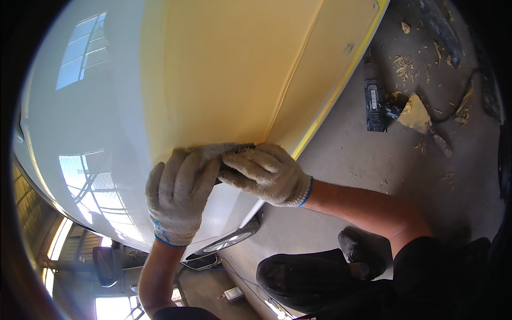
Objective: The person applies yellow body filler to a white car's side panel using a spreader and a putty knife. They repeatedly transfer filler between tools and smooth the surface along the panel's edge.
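Both my hands wear knitted white work gloves with blue cuffs. My left hand presses flat on a glossy white car body panel, its fingers curled over a dark block at the lower edge of yellow masking paper. My right hand lies over the same dark sanding block, fingers closed on it from the right. Most of the block is hidden under the gloves. The yellow paper covers the upper part of the panel and ends in a yellow tape strip along the right edge.
On the grey concrete floor at the right lie a blue and black power tool, a crumpled piece of yellow paper and scattered scraps. A car wheel shows below the panel. My dark shoes are at the bottom.
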Demonstrator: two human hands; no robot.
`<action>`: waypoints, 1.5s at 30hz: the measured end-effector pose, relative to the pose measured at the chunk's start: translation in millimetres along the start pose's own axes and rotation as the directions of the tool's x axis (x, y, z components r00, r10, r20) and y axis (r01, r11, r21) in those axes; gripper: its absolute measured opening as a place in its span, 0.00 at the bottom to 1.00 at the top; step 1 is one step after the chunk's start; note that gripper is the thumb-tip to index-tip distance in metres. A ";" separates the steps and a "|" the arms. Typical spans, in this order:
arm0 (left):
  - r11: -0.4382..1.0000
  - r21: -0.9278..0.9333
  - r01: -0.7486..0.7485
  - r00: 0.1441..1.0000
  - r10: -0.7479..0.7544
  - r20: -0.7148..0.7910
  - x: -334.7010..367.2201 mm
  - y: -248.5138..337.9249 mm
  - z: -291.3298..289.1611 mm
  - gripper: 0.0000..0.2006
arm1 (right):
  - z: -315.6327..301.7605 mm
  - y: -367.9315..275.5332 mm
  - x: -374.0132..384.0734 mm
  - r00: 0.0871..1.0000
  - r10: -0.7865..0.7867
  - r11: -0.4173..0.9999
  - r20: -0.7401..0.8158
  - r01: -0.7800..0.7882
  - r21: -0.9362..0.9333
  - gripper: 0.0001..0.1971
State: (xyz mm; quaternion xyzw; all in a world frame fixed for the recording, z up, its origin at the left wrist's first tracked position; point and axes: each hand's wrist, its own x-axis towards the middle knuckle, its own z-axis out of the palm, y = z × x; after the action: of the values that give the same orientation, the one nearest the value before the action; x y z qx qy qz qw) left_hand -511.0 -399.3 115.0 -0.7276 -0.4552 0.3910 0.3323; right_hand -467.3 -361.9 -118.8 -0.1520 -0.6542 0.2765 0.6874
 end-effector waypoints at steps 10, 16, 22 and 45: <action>0.995 -0.085 -0.049 0.992 0.059 0.110 -60.9 16.4 -19.6 0.19 | -28.7 -54.9 -16.6 0.993 0.035 0.977 0.115 -0.058 0.207 0.20; 0.986 0.076 -0.148 0.975 0.159 -0.158 75.9 -12.3 -93.8 0.18 | -117.4 22.9 62.7 0.976 -0.125 0.992 -0.177 0.127 0.000 0.16; 0.954 0.198 -0.226 0.904 0.281 -0.322 201.8 -39.9 -129.1 0.20 | -176.5 96.1 129.1 0.949 -0.188 0.953 -0.253 0.114 -0.281 0.17; 0.953 0.192 -0.236 0.930 0.279 -0.240 232.7 -52.1 -90.6 0.19 | -138.4 133.0 130.7 0.954 -0.099 0.954 -0.285 0.010 -0.298 0.19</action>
State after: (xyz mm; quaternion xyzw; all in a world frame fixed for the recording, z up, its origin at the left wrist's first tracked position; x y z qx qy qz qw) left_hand -387.9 -177.2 139.6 -0.7977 -0.2743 0.3660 0.3931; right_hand -356.5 -158.6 -101.7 -0.2739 -0.5814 0.1312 0.7548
